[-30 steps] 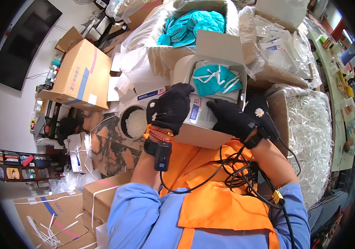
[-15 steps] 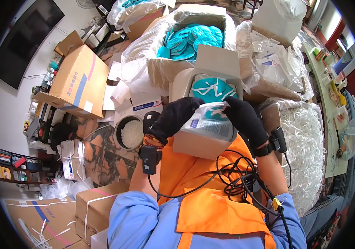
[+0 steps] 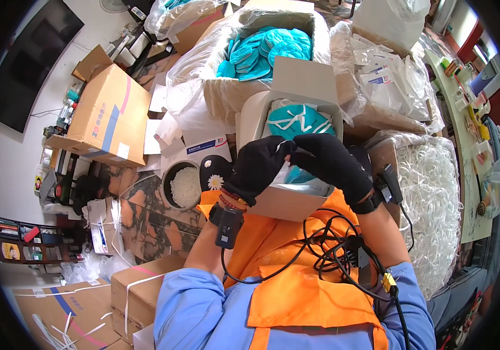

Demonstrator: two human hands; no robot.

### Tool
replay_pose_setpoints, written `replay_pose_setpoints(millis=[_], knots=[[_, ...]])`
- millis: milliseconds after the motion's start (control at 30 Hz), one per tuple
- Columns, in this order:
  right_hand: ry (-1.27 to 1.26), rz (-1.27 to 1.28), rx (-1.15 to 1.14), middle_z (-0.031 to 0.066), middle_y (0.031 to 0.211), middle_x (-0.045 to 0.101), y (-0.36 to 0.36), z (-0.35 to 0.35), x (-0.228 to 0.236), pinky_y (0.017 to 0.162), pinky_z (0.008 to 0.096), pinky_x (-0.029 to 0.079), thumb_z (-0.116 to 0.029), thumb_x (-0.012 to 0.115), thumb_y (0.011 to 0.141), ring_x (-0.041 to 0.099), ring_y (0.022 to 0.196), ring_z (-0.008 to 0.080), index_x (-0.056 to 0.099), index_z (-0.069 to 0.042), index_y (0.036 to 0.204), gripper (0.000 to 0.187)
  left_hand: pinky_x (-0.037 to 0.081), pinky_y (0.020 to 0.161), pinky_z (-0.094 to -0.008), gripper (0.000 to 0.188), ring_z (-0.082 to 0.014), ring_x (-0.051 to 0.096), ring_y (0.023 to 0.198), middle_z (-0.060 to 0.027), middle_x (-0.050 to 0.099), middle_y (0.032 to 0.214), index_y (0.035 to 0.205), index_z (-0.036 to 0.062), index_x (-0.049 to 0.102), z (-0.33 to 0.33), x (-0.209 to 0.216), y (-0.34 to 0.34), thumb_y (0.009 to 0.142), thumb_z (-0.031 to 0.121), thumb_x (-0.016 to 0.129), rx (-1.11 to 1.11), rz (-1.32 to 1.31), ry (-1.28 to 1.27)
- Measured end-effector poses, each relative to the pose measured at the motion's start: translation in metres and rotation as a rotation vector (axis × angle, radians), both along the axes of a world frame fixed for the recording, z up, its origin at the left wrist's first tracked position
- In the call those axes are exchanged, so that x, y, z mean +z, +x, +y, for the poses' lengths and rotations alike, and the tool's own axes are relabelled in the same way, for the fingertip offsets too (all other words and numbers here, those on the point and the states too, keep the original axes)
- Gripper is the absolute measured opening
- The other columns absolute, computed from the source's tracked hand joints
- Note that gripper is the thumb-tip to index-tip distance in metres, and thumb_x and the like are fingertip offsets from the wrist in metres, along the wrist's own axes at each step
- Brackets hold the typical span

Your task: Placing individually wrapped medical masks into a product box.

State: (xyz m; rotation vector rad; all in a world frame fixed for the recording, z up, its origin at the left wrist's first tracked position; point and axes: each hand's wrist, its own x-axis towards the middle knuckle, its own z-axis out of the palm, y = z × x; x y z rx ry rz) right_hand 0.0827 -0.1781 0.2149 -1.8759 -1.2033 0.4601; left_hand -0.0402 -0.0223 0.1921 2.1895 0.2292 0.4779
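Note:
My left hand (image 3: pixel 260 168) and my right hand (image 3: pixel 333 166), both in black gloves, come together over an uncovered carton (image 3: pixel 288 204) on my lap. Their fingertips pinch the top of a clear plastic bag (image 3: pixel 315 188), mostly hidden behind the right glove. Something teal shows through the bag, looking like a face mask. Farther inside the carton sits a teal cup-shaped mask (image 3: pixel 299 121) with white straps. Both hands are closed, and the fingers overlap where they meet.
Ahead stands a plastic-lined box (image 3: pixel 232 96) of teal pads. To the right are a box of clear bags (image 3: pixel 381 81) and one of white straps (image 3: pixel 428 204). A round tub of white bits (image 3: pixel 185 185) is at left. Black cables (image 3: pixel 334 251) lie across my orange apron.
My hands have moved together, the right one leftward, and they now meet at the bag's top. Before, they were apart and held the bag's edge stretched between them.

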Motion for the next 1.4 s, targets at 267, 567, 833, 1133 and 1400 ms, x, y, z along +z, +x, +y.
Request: replay_pose_setpoints(millis=[267, 567, 833, 1133, 1400], knots=[[0.044, -0.598, 0.008, 0.0107, 0.069, 0.063, -0.02, 0.004, 0.012, 0.065, 0.0393, 0.049, -0.012, 0.064, 0.078, 0.065, 0.071, 0.029, 0.067, -0.012, 0.077, 0.003, 0.048, 0.059, -0.0371, 0.023, -0.0314, 0.064, 0.065, -0.0149, 0.067, 0.074, 0.089, 0.0022, 0.067, -0.007, -0.016, 0.001, 0.096, 0.023, 0.06, 0.035, -0.089, -0.224], [0.05, -0.771, 0.054, 0.0054, 0.072, 0.06, -0.06, -0.005, 0.033, 0.06, 0.0414, 0.045, -0.013, 0.062, 0.079, 0.062, 0.066, 0.0264, 0.063, -0.014, 0.088, 0.009, 0.051, 0.061, -0.0435, 0.028, -0.033, 0.065, 0.068, -0.0138, 0.065, 0.072, 0.086, 0.0065, 0.068, 0.016, -0.043, 0.032, 0.097, 0.027, 0.053, 0.194, -0.041, 0.647], [0.081, -0.758, -0.154, 0.0052, 0.066, 0.061, -0.06, -0.033, 0.053, 0.062, 0.0406, 0.046, -0.011, 0.07, 0.078, 0.061, 0.065, 0.0278, 0.066, -0.014, 0.084, 0.008, 0.053, 0.059, -0.0456, 0.036, -0.0334, 0.068, 0.067, -0.0154, 0.068, 0.07, 0.077, 0.0095, 0.072, 0.014, -0.033, 0.045, 0.095, 0.035, 0.053, 0.312, 0.336, 0.613], [0.255, -0.739, -0.258, 0.0024, 0.069, 0.063, -0.045, -0.04, 0.033, 0.061, 0.0371, 0.046, -0.003, 0.072, 0.073, 0.062, 0.065, 0.0241, 0.065, -0.016, 0.091, 0.024, 0.054, 0.057, -0.0409, 0.014, -0.0283, 0.07, 0.065, -0.0104, 0.069, 0.07, 0.074, 0.0125, 0.073, 0.01, -0.022, 0.045, 0.081, 0.019, 0.062, 0.308, 0.385, 0.831], [0.238, -0.683, -0.343, 0.0089, 0.075, 0.064, -0.015, -0.037, 0.031, 0.062, 0.0403, 0.048, -0.01, 0.07, 0.079, 0.063, 0.069, 0.0291, 0.066, -0.01, 0.091, 0.013, 0.05, 0.084, -0.0314, 0.016, -0.0222, 0.065, 0.094, -0.0097, 0.065, 0.099, 0.093, 0.0029, 0.068, 0.01, 0.019, 0.029, 0.079, 0.005, 0.074, -0.042, -0.196, 0.117]])
